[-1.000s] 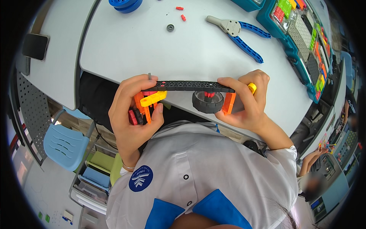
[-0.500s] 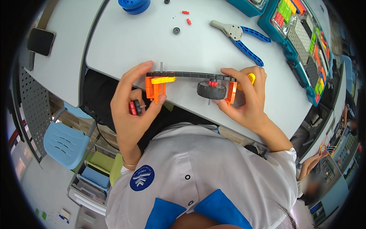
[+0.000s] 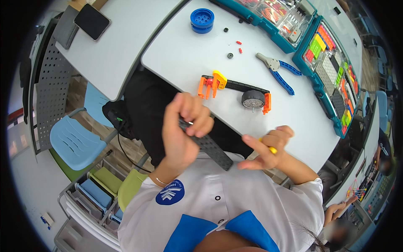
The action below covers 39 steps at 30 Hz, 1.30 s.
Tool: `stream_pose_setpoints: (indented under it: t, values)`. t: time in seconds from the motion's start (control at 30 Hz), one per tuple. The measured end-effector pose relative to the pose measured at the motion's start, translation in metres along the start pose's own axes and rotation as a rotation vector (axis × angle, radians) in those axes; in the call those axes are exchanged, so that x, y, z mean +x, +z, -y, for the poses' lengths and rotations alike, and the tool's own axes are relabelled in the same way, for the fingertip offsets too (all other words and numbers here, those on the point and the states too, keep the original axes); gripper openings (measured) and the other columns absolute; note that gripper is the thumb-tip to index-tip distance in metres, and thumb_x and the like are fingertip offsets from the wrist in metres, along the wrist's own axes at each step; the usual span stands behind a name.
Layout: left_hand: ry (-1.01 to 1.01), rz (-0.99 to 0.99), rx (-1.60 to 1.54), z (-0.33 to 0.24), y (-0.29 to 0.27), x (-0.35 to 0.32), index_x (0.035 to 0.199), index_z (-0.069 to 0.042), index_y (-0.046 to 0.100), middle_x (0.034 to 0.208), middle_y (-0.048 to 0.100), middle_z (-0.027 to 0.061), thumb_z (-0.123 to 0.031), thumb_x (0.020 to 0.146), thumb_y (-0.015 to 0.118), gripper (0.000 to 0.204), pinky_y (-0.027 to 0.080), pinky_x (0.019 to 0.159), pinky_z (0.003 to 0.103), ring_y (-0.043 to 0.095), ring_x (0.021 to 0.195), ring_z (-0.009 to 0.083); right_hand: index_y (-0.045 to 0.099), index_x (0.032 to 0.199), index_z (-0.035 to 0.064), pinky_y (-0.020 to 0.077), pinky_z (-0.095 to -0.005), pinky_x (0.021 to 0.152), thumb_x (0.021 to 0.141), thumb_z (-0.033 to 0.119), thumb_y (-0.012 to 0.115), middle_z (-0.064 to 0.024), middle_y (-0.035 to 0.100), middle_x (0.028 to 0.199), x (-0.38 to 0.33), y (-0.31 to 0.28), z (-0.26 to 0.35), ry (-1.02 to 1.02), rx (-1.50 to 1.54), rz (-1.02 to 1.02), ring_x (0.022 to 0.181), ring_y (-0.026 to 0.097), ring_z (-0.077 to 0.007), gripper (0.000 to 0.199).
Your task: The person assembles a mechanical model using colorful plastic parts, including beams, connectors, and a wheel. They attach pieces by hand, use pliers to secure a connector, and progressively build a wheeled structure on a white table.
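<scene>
Over my lap, my left hand (image 3: 184, 132) is closed around one end of a dark grey studded building plate (image 3: 215, 153), which slants down toward my shirt. Part of that end is hidden by the fingers. My right hand (image 3: 268, 149) keeps a small yellow plastic piece (image 3: 273, 150) in its curled fingers, while the thumb and index finger stretch toward the plate without touching it. Beyond both hands, a toy-brick assembly lies at the table's near edge: a black beam (image 3: 241, 86) with orange brackets (image 3: 267, 103), a yellow piece (image 3: 219, 80) and a grey-black wheel (image 3: 253, 100).
Blue-handled pliers (image 3: 275, 67) lie right of the assembly. Teal cases (image 3: 325, 92) of sorted parts stand at the right and back. A blue wheel hub (image 3: 202, 21), small red pins (image 3: 240, 50) and grey bushings (image 3: 230, 55) are farther back. A phone (image 3: 93, 22) lies on the left table.
Both hands have let go of the wheeled assembly, now on the table, and drawn back toward my body. A dark studded plate has appeared in my left hand. The view has shifted.
</scene>
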<state>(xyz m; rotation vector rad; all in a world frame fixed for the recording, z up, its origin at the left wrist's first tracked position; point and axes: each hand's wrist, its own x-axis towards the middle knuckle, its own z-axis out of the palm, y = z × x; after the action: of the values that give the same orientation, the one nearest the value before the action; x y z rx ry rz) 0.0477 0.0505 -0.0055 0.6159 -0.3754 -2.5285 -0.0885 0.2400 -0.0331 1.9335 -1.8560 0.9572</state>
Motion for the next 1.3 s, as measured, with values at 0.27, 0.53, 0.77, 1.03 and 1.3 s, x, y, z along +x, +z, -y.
stream_pose_setpoints:
  t: [0.27,0.53,0.77,1.03,1.3]
  values:
    - [0.200,0.250,0.799,0.014,0.002,-0.017,0.086,-0.002,0.053,0.077,0.049,0.0021,-0.010,0.102,0.048,0.018,0.034,0.050,0.020,0.035,0.048,0.0048,0.072,0.116,0.0147,0.0258,-0.0393,0.083,0.075,0.062,0.070,0.0014,0.046,0.084,0.007,-0.006,-0.016,0.165,-0.049,0.035,0.079,0.043,-0.0189,0.063]
    - [0.671,0.256,1.573,0.044,0.020,0.014,0.118,0.001,0.065,0.121,0.066,0.0179,0.007,0.089,0.059,0.031,0.049,0.095,0.038,0.063,0.113,0.0323,0.067,0.120,0.0136,0.0262,-0.0395,0.088,0.070,0.034,0.084,-0.0009,0.051,0.092,0.016,0.009,-0.044,0.301,-0.211,0.132,0.089,0.048,-0.0203,0.057]
    - [0.607,0.261,1.667,0.048,0.020,0.033,0.112,-0.002,0.068,0.117,0.063,0.0141,0.005,0.086,0.062,0.027,0.051,0.084,0.035,0.064,0.101,0.0293,0.067,0.108,0.0137,0.0273,-0.0389,0.089,0.068,0.020,0.084,-0.0006,0.052,0.090,0.010,0.008,-0.054,0.339,-0.033,0.093,0.089,0.049,-0.0202,0.044]
    - [0.536,0.294,1.615,0.052,0.014,0.024,0.123,-0.006,0.061,0.121,0.060,0.0124,-0.006,0.079,0.077,0.047,0.050,0.077,0.033,0.061,0.102,0.0258,0.066,0.108,0.0081,0.0316,-0.0359,0.085,0.070,0.013,0.080,-0.0039,0.051,0.087,0.013,0.008,-0.060,0.469,0.168,0.070,0.087,0.048,-0.0216,0.040]
    - [0.501,0.334,1.555,0.050,0.002,0.042,0.116,-0.004,0.063,0.106,0.066,0.0092,-0.013,0.076,0.082,0.045,0.045,0.069,0.028,0.058,0.085,0.0178,0.066,0.107,0.0027,0.0415,-0.0327,0.073,0.075,0.008,0.075,-0.0094,0.050,0.092,0.013,0.006,-0.057,0.532,0.408,0.054,0.082,0.050,-0.0221,0.033]
